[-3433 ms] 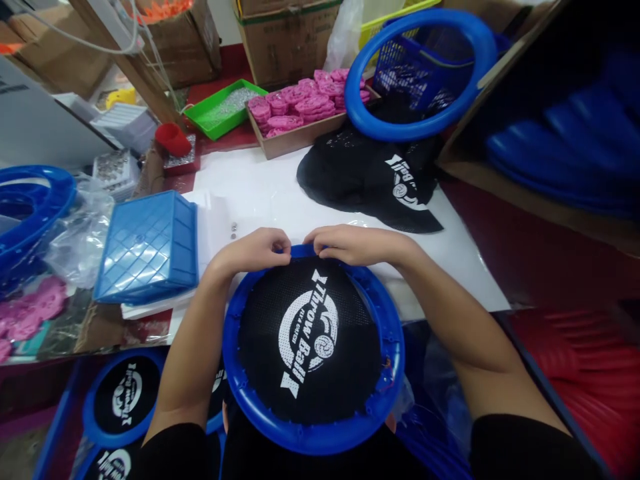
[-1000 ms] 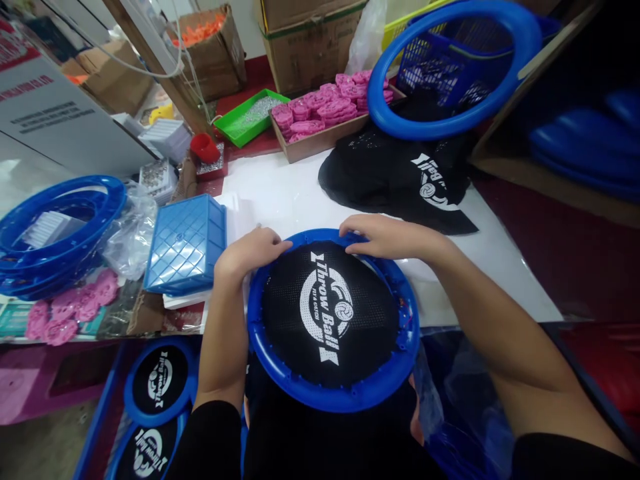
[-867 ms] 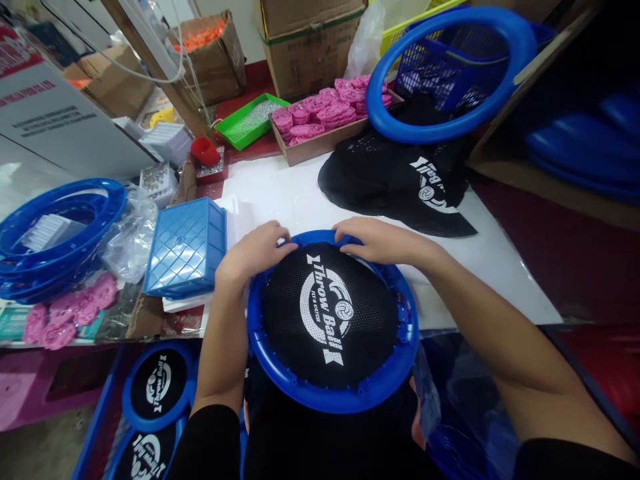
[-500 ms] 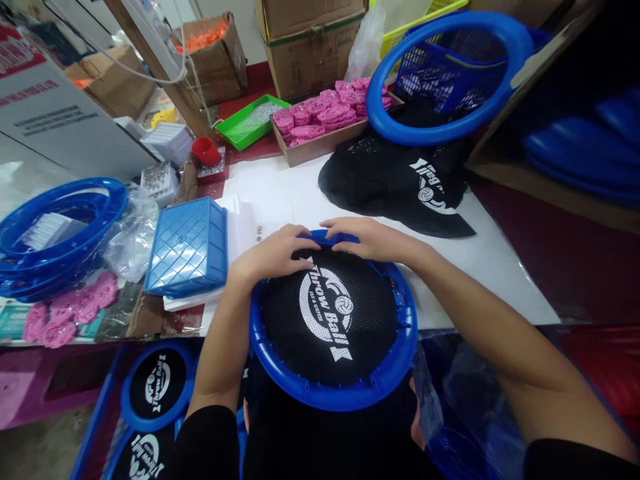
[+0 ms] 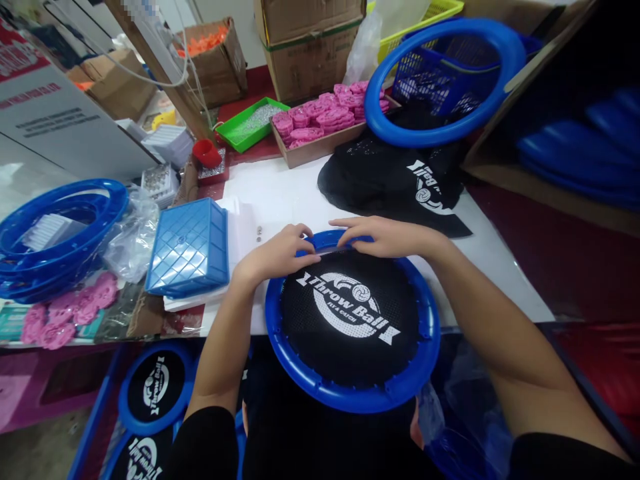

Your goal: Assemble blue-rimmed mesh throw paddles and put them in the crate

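Observation:
A blue ring point(image 5: 424, 333) with a black mesh disc point(image 5: 345, 360) lettered "Throw Ball" lies over the table's front edge, its near side above my lap. At its upper left rim is my left hand point(image 5: 287, 252), fingers curled on the ring. My right hand point(image 5: 373, 235) grips the far rim with bent fingertips, the index finger stretched out over it. A narrow gap shows between mesh and ring at the far side, between the hands.
Black printed mesh point(image 5: 395, 180) and an empty blue ring point(image 5: 373, 110) lie at the back right. A blue basket point(image 5: 187, 247) stands left, pink parts point(image 5: 325, 113) in a box behind. Finished discs point(image 5: 155, 387) are below left. Two small metal pieces point(image 5: 259, 233) lie on the white sheet.
The ring and mesh have turned counterclockwise and shifted right, so the print lies nearer level. My right hand has moved slightly right along the rim. A gap now shows at the far side.

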Tool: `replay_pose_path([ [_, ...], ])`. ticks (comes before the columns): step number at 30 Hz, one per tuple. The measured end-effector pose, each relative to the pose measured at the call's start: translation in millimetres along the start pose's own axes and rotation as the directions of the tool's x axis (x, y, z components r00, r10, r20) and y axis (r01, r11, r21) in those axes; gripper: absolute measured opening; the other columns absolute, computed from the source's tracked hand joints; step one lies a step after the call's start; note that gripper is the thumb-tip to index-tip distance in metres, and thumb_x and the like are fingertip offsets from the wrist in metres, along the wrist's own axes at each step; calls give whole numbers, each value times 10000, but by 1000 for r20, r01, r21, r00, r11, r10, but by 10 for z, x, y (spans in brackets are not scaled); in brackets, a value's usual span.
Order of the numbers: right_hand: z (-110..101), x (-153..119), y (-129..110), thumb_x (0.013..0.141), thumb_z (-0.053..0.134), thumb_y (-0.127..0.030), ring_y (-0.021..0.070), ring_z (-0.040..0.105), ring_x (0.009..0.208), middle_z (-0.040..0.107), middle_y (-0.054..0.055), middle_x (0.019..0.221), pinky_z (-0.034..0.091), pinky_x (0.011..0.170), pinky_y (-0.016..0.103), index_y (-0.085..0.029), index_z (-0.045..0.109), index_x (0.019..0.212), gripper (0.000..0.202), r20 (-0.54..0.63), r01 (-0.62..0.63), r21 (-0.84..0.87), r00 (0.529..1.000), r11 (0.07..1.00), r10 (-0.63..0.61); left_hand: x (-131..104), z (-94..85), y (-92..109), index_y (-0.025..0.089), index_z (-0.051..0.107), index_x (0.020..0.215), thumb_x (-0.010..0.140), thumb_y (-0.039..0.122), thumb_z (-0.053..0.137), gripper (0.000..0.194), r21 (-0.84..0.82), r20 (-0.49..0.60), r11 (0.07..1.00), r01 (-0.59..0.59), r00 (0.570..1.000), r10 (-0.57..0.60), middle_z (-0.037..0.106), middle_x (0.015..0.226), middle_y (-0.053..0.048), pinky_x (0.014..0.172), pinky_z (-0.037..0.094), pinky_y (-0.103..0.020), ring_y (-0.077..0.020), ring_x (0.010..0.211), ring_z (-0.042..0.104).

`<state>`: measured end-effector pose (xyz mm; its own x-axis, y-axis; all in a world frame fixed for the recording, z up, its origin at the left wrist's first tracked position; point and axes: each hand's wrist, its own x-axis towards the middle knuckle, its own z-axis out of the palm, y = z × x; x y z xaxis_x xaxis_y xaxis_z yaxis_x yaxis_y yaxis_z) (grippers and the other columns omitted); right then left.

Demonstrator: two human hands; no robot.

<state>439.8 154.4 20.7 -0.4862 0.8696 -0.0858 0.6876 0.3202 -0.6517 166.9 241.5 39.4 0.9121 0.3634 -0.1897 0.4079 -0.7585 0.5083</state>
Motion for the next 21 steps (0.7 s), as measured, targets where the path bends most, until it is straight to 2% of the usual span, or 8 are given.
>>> replay_pose_path([
  [2, -61, -62, 6, 937, 559, -274, 303, 425, 1524, 434, 53, 1666, 315, 1271, 499, -243, 782, 1149, 309, 53, -39, 6, 998, 999, 38, 29, 45, 9, 226, 792, 1116, 993, 391, 626, 264, 39, -29, 999, -23, 999, 24, 524, 1477, -121, 1235, 342, -471, -310, 1419, 446],
  [4, -88, -96, 18, 944, 590, -348, 323, 424, 1521, 432, 77, 1666, 311, 1270, 511, -237, 783, 1144, 300, 90, -75, -5, 993, 997, 75, 54, 92, 10, 219, 779, 1144, 959, 368, 683, 256, 64, -6, 997, -30, 1000, 31, 478, 1538, -129, 1251, 328, -484, -330, 1462, 411],
  [7, -49, -81, 33, 925, 647, -426, 350, 364, 1549, 395, 97, 1684, 278, 1280, 514, -228, 792, 1128, 318, 124, -60, -37, 990, 998, 64, 71, 145, 4, 196, 759, 1033, 914, 332, 736, 182, 75, 13, 997, -14, 1000, 13, 453, 1556, -132, 1237, 354, -481, -343, 1466, 413],
  [11, -3, -52, 41, 898, 689, -440, 366, 310, 1569, 375, 84, 1694, 258, 1284, 518, -237, 790, 1124, 320, 135, -34, -45, 990, 998, 40, 77, 145, -19, 184, 671, 918, 886, 298, 744, 139, 17, -16, 1000, -17, 1000, 17, 489, 1504, -127, 1163, 436, -444, -312, 1375, 503],
  [14, -63, -89, 38, 878, 706, -489, 373, 385, 1526, 431, 94, 1660, 302, 1262, 513, -225, 771, 1054, 324, 134, -61, -5, 989, 998, 61, 73, 92, -49, 184, 654, 925, 920, 301, 689, 122, -46, -44, 999, -26, 999, 24, 558, 1402, -118, 1093, 480, -414, -265, 1239, 590],
  [17, -145, -134, 23, 908, 651, -516, 368, 477, 1459, 513, 98, 1598, 353, 1221, 504, -224, 741, 972, 312, 125, -90, 18, 988, 996, 87, 65, 28, -75, 185, 687, 933, 946, 293, 639, 118, -74, -86, 997, -28, 996, 22, 647, 1211, -95, 1020, 500, -391, -227, 1082, 639],
  [21, -187, -139, -4, 949, 568, -480, 335, 628, 1263, 643, 98, 1445, 454, 1088, 470, -221, 716, 912, 301, 85, -75, 2, 994, 997, 75, 65, -8, -85, 188, 714, 925, 960, 270, 596, 147, -72, -106, 997, -23, 994, 15, 722, 1004, -65, 955, 494, -373, -208, 969, 656],
])
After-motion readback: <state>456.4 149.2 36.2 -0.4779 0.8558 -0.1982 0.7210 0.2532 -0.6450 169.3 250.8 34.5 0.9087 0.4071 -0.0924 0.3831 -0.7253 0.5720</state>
